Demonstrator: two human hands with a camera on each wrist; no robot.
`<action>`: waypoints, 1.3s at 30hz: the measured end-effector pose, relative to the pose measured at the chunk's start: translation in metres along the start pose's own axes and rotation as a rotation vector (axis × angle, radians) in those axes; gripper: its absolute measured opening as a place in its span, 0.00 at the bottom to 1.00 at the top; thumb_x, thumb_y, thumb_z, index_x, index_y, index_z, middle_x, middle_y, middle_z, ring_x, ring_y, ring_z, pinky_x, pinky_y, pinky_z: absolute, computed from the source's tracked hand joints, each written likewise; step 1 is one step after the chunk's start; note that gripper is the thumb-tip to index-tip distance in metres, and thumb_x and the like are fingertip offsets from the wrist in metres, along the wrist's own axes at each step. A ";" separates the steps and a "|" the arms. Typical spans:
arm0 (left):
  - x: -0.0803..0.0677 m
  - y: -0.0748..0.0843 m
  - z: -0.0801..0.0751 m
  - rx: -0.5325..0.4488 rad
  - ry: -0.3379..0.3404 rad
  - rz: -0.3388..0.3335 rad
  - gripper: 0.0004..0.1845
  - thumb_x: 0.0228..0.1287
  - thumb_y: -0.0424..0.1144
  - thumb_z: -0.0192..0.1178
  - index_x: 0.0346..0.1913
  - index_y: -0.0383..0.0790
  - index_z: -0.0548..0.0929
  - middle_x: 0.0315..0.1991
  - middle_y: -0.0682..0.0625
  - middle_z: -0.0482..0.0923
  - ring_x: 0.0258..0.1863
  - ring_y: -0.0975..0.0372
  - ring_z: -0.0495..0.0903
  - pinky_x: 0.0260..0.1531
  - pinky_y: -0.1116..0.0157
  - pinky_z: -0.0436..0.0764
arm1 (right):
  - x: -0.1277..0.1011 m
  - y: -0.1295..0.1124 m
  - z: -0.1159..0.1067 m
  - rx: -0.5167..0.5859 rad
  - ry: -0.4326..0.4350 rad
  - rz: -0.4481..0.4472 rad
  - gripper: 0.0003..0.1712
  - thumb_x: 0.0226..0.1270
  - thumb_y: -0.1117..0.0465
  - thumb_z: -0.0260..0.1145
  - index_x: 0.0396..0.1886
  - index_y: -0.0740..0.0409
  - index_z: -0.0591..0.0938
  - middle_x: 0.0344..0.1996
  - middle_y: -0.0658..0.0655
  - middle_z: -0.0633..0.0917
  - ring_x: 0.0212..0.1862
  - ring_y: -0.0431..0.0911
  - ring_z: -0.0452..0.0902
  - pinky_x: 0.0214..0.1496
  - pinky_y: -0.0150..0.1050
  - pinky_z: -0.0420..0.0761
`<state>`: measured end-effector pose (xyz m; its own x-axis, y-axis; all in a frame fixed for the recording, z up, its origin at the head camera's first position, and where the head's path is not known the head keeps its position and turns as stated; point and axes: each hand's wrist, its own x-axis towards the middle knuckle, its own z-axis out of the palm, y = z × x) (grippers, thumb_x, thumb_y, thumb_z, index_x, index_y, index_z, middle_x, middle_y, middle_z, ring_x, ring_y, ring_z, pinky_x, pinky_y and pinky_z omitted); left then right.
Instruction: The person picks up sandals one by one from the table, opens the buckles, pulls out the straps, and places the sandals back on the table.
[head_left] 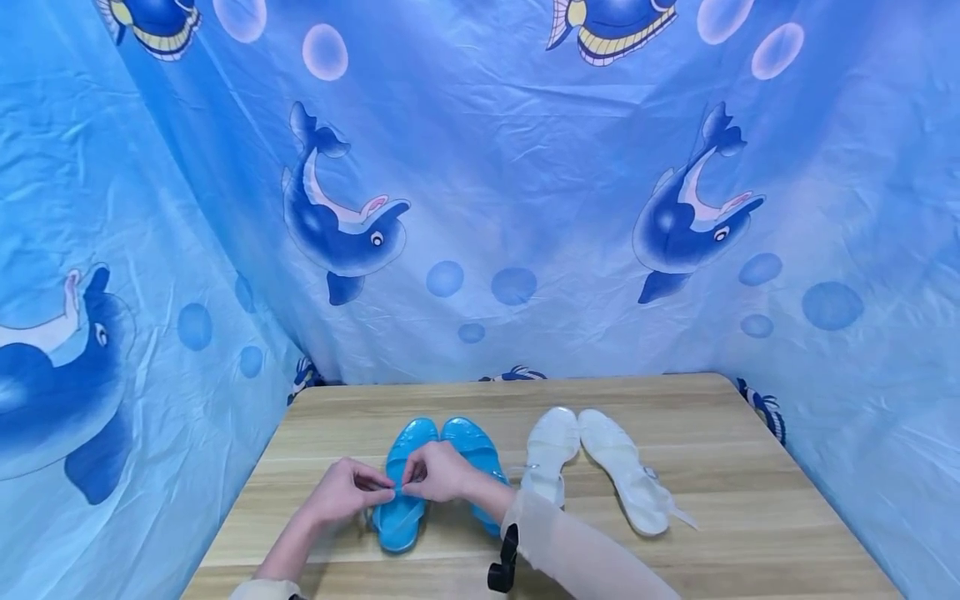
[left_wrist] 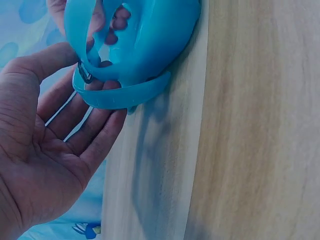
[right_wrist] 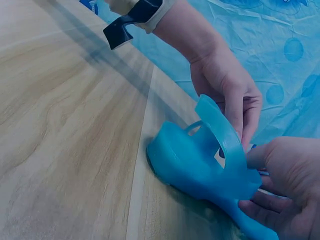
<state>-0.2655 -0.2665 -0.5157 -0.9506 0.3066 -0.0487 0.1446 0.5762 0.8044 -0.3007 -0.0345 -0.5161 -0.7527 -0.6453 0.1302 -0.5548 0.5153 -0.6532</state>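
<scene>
Nearest my head camera, a pale sleeve (head_left: 577,550) with a black clip at its cuff crosses the front edge of the wooden table (head_left: 750,517). I note light plank grain on the tabletop, and a blue plastic curtain (head_left: 525,208) printed with dolphins, fish and bubbles hung close behind it and round both sides.

On the table I find a pair of blue jelly sandals (head_left: 438,467), side by side with toes pointing away from me. A pair of white translucent sandals (head_left: 600,467) lies just to their right, apart from both hands.

My left hand (head_left: 345,492) and right hand (head_left: 438,471) meet over the heel end of the left blue sandal (head_left: 401,517). The left hand's fingertips pinch its ankle strap (left_wrist: 120,97) near a small metal buckle (left_wrist: 84,75); the left wrist view shows the remaining fingers loosely extended beneath the strap. The right hand's thumb and fingers pinch the same strap from the other side. The sandal's sole rests on the table.
</scene>
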 end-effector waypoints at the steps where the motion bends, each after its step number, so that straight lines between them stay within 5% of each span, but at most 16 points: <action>1: -0.001 0.000 0.000 -0.006 0.003 0.002 0.12 0.63 0.42 0.77 0.45 0.38 0.94 0.40 0.46 0.93 0.38 0.61 0.89 0.36 0.69 0.86 | 0.001 -0.001 0.000 0.002 -0.004 -0.012 0.04 0.70 0.57 0.77 0.33 0.46 0.91 0.31 0.39 0.90 0.34 0.25 0.79 0.40 0.22 0.80; 25: -0.001 -0.008 -0.003 -0.012 0.017 0.013 0.13 0.65 0.43 0.76 0.45 0.38 0.94 0.41 0.47 0.93 0.37 0.64 0.89 0.38 0.70 0.86 | -0.003 -0.002 -0.010 0.009 -0.014 -0.004 0.05 0.71 0.58 0.76 0.33 0.48 0.94 0.31 0.40 0.92 0.35 0.25 0.82 0.42 0.22 0.82; 39: 0.002 -0.008 0.006 -0.021 0.096 -0.007 0.12 0.63 0.44 0.78 0.42 0.40 0.95 0.38 0.48 0.93 0.35 0.63 0.90 0.36 0.70 0.87 | 0.003 0.000 -0.006 0.056 -0.015 -0.003 0.03 0.71 0.58 0.76 0.36 0.50 0.94 0.32 0.41 0.92 0.35 0.25 0.83 0.41 0.21 0.82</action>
<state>-0.2668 -0.2660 -0.5253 -0.9737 0.2279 0.0020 0.1331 0.5613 0.8168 -0.3047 -0.0329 -0.5110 -0.7451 -0.6558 0.1214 -0.5363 0.4809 -0.6936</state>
